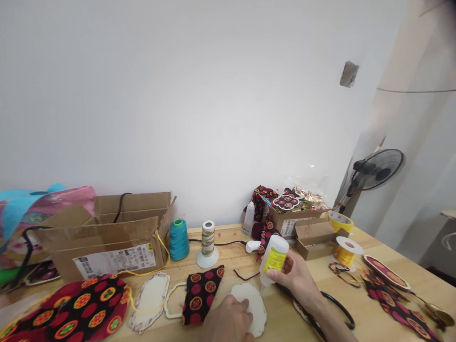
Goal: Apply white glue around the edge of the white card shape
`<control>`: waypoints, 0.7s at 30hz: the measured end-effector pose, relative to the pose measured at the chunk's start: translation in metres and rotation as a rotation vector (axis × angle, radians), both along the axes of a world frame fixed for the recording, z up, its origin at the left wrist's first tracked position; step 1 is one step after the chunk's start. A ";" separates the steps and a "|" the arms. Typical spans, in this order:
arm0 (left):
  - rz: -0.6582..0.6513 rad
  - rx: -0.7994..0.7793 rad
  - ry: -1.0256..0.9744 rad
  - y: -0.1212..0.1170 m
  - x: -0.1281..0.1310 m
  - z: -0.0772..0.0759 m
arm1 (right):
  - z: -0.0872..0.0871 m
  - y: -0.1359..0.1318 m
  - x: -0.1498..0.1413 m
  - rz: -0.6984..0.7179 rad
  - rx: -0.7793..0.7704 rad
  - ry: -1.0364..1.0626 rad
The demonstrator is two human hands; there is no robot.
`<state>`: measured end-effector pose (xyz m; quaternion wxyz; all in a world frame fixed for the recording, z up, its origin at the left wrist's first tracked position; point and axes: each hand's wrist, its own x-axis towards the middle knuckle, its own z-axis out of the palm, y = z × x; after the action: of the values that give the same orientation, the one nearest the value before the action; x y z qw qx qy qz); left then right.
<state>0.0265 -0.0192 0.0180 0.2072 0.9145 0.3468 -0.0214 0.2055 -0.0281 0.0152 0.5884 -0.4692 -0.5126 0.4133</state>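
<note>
My right hand [297,280] grips a white glue bottle [273,259] with a yellow label, turned upside down so its nozzle points at a white scalloped flat piece [253,304] on the wooden table [374,304]. My left hand [228,322] rests on that white piece with its fingers curled, pinning its left side. A black cloth square with red and orange circles [201,293] lies just left of the left hand.
An open cardboard box [107,237] stands at the left. A teal thread cone [178,240] and a white spool [208,244] sit behind the cloth. Small boxes of trims [295,221], a yellow ribbon reel [345,251] and a fan [377,171] are at the right.
</note>
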 end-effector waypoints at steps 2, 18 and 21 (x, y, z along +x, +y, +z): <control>0.002 0.001 -0.006 0.001 0.000 -0.004 | -0.002 0.000 0.001 -0.016 0.004 0.004; 0.242 0.034 -0.497 0.026 -0.038 -0.010 | -0.011 -0.024 -0.008 -0.288 -0.012 0.018; 0.208 0.004 -0.527 0.026 -0.037 -0.013 | -0.015 -0.030 -0.013 -0.392 -0.015 0.041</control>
<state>-0.0105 0.0072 0.0046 0.2894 0.8485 0.3731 0.2391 0.1923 -0.0578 0.0000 0.6643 -0.5561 -0.3963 0.3040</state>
